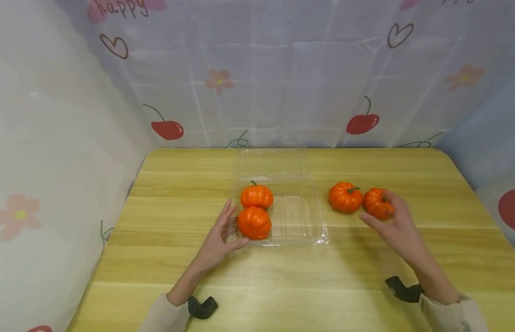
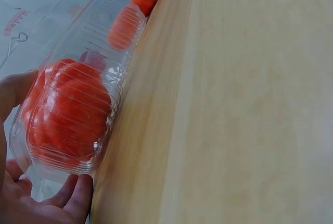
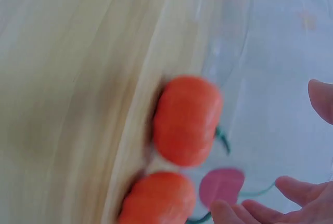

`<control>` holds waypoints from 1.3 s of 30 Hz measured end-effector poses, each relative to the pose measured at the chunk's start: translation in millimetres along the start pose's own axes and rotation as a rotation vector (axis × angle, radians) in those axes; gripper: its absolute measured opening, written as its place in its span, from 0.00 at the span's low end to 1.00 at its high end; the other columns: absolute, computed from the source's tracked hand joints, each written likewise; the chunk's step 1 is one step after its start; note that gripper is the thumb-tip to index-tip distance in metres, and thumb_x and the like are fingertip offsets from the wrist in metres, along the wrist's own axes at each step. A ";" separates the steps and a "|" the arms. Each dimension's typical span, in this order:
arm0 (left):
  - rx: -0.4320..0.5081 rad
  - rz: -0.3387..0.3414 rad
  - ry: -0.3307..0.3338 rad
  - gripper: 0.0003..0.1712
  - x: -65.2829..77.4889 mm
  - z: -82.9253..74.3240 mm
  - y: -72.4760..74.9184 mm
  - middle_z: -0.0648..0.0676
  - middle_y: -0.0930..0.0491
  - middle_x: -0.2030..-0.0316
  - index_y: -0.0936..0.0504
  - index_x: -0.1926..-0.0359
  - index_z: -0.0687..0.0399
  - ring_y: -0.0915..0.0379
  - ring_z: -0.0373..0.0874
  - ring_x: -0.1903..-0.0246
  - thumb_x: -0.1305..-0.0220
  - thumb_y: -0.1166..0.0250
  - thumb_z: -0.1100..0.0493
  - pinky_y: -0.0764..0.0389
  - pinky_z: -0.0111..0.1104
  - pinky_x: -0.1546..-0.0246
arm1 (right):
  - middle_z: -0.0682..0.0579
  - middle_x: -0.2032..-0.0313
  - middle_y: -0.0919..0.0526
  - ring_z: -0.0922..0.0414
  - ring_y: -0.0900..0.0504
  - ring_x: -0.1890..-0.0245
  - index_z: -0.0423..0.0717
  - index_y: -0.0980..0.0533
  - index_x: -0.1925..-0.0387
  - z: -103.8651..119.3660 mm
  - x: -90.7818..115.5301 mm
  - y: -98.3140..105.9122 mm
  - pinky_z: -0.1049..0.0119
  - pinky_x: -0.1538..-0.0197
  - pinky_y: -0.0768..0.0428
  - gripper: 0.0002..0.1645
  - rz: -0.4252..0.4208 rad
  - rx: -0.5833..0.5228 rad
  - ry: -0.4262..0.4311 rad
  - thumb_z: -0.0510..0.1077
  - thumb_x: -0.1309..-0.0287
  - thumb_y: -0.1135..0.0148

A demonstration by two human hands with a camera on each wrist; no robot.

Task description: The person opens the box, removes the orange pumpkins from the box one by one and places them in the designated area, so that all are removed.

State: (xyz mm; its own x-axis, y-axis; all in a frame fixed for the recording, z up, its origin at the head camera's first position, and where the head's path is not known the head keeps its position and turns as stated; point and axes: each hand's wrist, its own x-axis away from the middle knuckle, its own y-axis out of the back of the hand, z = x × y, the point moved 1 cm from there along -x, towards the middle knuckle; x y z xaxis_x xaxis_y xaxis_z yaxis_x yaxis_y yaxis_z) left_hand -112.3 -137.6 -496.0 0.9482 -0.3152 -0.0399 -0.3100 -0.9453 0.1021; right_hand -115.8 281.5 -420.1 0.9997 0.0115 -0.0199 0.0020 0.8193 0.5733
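Note:
Two small orange pumpkins sit inside the left part of a clear plastic clamshell box (image 1: 296,216): a rear pumpkin (image 1: 256,196) and a front pumpkin (image 1: 254,223). At the box's front left corner is my left hand (image 1: 218,242), its thumb by the front edge and its fingers spread along the left side. Two more pumpkins lie on the table to the right of the box, a nearer one (image 1: 345,197) and a far right one (image 1: 378,203) with green stems. My right hand (image 1: 396,226) hovers over the far right pumpkin, thumb and fingers apart, partly covering it.
The box's clear lid (image 1: 272,163) lies folded back toward the rear of the wooden table (image 1: 178,263). Behind the table hangs a printed curtain (image 1: 274,78). A black curved piece (image 1: 202,307) sits at each wrist.

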 end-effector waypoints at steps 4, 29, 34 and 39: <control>-0.002 -0.004 0.003 0.53 0.2 -0.9 0.0 0.45 0.65 0.22 0.49 0.23 0.57 0.48 0.55 0.29 0.42 0.27 0.64 0.42 0.47 0.31 | 0.26 0.31 0.46 0.28 0.46 0.33 0.27 0.50 0.28 14.4 1.5 -12.8 0.28 0.40 0.41 0.49 0.075 -0.026 0.019 0.48 0.36 0.35; -0.005 0.009 -0.003 0.53 -0.5 -0.8 -0.5 0.47 0.66 0.22 0.49 0.23 0.57 0.51 0.56 0.27 0.42 0.27 0.64 0.41 0.48 0.32 | 0.38 0.34 0.31 0.39 0.30 0.38 0.38 0.34 0.33 75.8 -6.2 -134.6 0.44 0.37 0.29 0.36 0.402 -0.188 0.162 0.50 0.35 0.35; -0.022 0.011 -0.006 0.53 -0.9 -1.6 -0.6 0.46 0.66 0.22 0.49 0.23 0.57 0.48 0.54 0.28 0.41 0.27 0.63 0.39 0.49 0.33 | 0.42 0.34 0.31 0.40 0.28 0.40 0.39 0.35 0.31 83.3 -12.2 -153.8 0.44 0.41 0.25 0.39 0.408 -0.091 0.158 0.57 0.35 0.38; -0.045 0.004 0.000 0.52 -0.2 -1.0 -0.3 0.44 0.65 0.22 0.48 0.23 0.56 0.50 0.56 0.28 0.41 0.27 0.61 0.41 0.51 0.32 | 0.44 0.38 0.27 0.43 0.22 0.46 0.42 0.34 0.32 89.1 -15.7 -165.1 0.47 0.45 0.22 0.37 0.392 -0.045 0.139 0.57 0.34 0.38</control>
State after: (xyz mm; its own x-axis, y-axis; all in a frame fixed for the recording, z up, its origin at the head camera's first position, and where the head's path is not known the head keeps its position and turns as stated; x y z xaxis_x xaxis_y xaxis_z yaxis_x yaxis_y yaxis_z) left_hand -112.3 -137.2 -495.1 0.9469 -0.3191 -0.0393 -0.3104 -0.9392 0.1466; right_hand -129.8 95.0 -441.5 0.9122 0.4017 0.0807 -0.3818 0.7617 0.5235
